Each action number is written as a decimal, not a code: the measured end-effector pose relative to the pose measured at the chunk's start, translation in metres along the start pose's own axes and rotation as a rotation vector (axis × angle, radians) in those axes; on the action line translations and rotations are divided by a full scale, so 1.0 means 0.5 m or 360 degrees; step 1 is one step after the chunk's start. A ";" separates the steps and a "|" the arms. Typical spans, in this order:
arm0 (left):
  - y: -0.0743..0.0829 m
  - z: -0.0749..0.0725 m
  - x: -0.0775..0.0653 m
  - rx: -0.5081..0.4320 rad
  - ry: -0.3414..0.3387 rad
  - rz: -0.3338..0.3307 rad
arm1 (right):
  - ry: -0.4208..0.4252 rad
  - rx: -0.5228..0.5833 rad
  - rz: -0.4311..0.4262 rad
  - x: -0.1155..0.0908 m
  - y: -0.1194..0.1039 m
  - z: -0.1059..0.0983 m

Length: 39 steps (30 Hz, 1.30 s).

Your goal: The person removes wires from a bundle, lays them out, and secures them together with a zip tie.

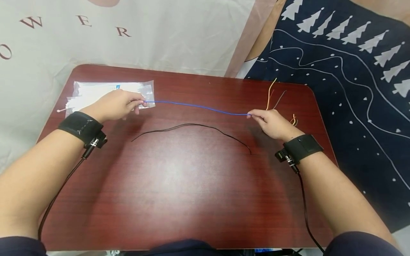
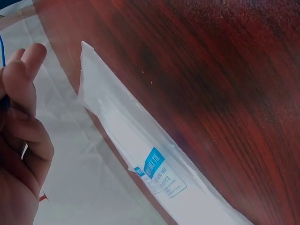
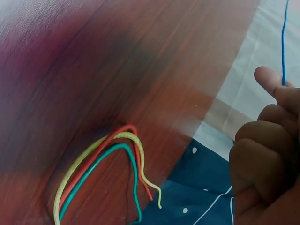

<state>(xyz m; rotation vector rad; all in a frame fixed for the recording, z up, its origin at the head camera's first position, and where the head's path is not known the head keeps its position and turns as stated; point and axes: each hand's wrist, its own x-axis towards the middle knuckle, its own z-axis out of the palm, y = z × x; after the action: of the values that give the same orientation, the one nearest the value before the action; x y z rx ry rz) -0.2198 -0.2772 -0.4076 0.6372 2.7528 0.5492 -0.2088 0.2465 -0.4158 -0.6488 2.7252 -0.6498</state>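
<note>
A thin blue wire [image 1: 198, 106] stretches above the table between both hands, bowing slightly downward. Its left end is pinched by my left hand [image 1: 120, 103], which is over the bag at the back left. At the other end, my right hand [image 1: 272, 122] pinches the wire between thumb and fingers, and a short length shows above the fingertips in the right wrist view. Below it a black wire [image 1: 192, 124] lies curved on the tabletop, touched by neither hand.
A clear bag of white cable ties [image 2: 126, 122] lies at the table's back left, its printed label visible. Past the right hand are yellow, red and green wires [image 3: 93, 164], bent over in loops. Cables run from both wrist cameras along the forearms.
</note>
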 end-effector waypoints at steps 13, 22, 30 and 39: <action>-0.014 0.031 -0.003 -0.0086 -0.0099 -0.0017 | -0.0062 0.0037 -0.0011 0.017 0.034 0.044; -0.016 0.063 -0.015 -0.0108 -0.0131 -0.0025 | 0.0028 -0.0114 -0.0025 0.056 0.151 0.148; -0.019 0.069 -0.020 0.0028 -0.0107 0.0059 | 0.0006 -0.0094 0.0015 0.003 -0.001 0.103; -0.021 0.075 -0.026 -0.0076 -0.0245 0.0068 | -0.0018 -0.0122 -0.0257 -0.002 -0.001 0.119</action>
<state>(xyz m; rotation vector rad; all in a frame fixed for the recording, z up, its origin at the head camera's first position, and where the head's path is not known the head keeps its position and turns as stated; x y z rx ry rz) -0.2001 -0.2807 -0.4434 0.6980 2.5805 0.5493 -0.1871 0.2251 -0.4671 -0.8955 2.7186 -0.5771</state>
